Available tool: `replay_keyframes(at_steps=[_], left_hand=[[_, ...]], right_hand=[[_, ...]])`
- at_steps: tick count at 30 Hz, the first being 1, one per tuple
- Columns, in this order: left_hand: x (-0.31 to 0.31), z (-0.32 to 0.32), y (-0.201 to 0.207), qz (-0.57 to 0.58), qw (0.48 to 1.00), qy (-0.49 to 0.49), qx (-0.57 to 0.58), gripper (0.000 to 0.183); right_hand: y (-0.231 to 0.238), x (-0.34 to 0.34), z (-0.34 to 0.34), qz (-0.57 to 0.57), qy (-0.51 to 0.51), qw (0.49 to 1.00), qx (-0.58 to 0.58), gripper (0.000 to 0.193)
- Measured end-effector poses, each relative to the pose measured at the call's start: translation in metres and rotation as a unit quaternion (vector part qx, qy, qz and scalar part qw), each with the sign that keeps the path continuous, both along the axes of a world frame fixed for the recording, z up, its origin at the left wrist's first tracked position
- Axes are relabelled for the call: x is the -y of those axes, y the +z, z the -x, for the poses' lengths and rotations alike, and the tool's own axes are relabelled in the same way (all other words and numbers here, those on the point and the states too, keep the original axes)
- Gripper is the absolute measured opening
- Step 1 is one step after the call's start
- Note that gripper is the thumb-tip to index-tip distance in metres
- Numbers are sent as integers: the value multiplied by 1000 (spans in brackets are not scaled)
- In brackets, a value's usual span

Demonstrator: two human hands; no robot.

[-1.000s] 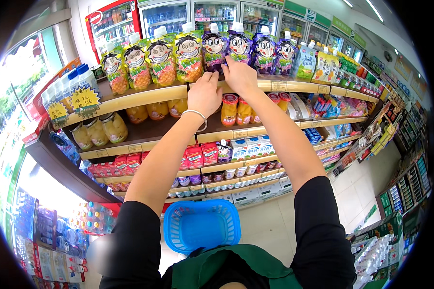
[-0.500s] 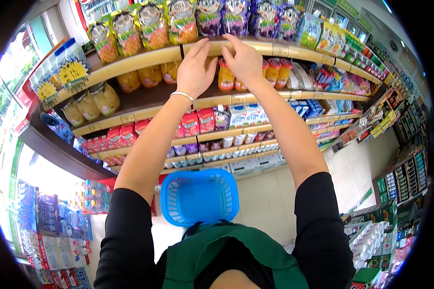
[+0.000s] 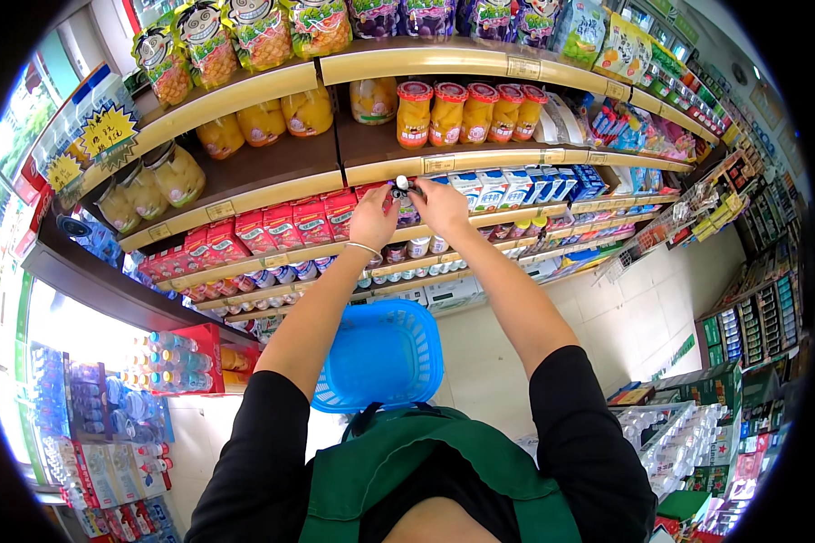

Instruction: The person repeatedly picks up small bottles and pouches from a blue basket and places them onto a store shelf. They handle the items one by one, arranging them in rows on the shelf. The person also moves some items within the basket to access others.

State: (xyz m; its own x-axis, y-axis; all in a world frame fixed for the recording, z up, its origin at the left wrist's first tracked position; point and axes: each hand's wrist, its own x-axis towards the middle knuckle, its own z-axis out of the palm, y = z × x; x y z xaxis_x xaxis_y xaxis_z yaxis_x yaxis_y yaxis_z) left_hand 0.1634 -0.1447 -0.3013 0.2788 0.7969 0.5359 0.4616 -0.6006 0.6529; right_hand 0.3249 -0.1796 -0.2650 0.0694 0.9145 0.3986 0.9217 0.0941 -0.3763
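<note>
A small purple spouted pouch point(image 3: 406, 215) with a white cap stands on the shelf between red drink boxes point(image 3: 304, 223) and blue-and-white milk cartons point(image 3: 492, 188). My left hand point(image 3: 373, 220) grips the left side of its top, thumb and fingers drawn in. From the other side my right hand point(image 3: 444, 210) closes its fingertips on the pouch's upper right edge. Both hands partly cover the pouch, and its lower part is mostly hidden. Below my forearms is a bare-bottomed blue plastic basket point(image 3: 376, 357).
Above my hands, a shelf holds red-lidded fruit jars point(image 3: 447, 116) and larger jars of yellow fruit point(image 3: 307, 110). Cartoon-printed fruit pouches point(image 3: 261, 34) line the top shelf. Yellow shelf edges point(image 3: 398, 170) run across. Bottled drinks point(image 3: 167, 360) stand at left, and more bottles point(image 3: 679, 443) at lower right.
Both my hands have come down from the top shelf's front edge to the small purple pouch and closed on it. The view has shifted slightly, and the basket appears a little higher.
</note>
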Motion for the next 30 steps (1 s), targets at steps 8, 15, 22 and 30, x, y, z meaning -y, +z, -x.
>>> replay_keyframes(at_steps=[8,15,22,30], left_hand=[[-6,-17,-9,8,999,17,30,36],[4,-7,-2,41,998,6,54,34],[22,-2,34,132,987,-18,92,45],[26,3,142,92,986,-92,104,26]], right_hand=[[-21,-6,-2,16,-35,999,-24,19],[-32,8,0,-86,-44,983,-158,15],[0,21,0,-219,41,924,-310,9],[102,22,-9,-162,122,891,-405,21]])
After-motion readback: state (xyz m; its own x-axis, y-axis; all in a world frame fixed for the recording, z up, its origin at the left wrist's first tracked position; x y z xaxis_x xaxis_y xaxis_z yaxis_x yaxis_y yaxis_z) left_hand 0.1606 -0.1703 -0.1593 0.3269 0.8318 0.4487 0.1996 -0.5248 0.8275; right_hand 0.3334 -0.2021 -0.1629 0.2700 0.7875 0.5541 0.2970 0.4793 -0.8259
